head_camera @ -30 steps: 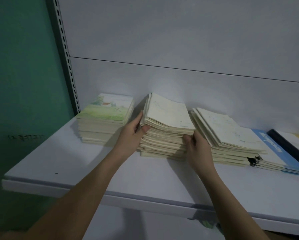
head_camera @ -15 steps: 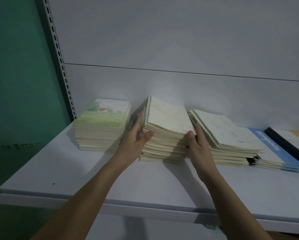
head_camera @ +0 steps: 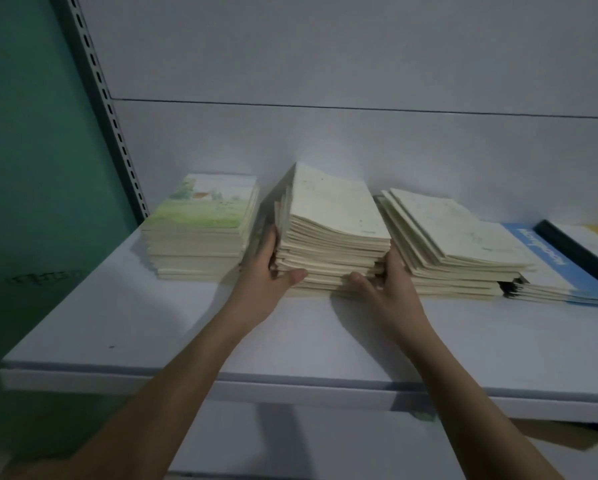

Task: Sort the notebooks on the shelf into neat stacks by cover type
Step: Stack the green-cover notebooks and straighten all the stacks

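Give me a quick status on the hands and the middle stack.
Left hand and right hand grip the middle stack from both sides. Stack uneven, resting on the shelf. Neighbouring stacks close on both sides.

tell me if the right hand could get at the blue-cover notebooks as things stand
Probably yes. The right hand holds the middle stack; the blue-cover notebooks lie farther right, partly under the fanned pale stack, their near edge exposed.

This looks like a shop or stockroom. A white metal display shelf [head_camera: 325, 341] juts from a pale panelled back wall [head_camera: 325, 81], hung on a slotted steel upright [head_camera: 107, 109] at the left, as retail racking is. Many identical notebooks [head_camera: 335, 233] lie in stacks along the far side. A green wall [head_camera: 24, 168] stands at the left.
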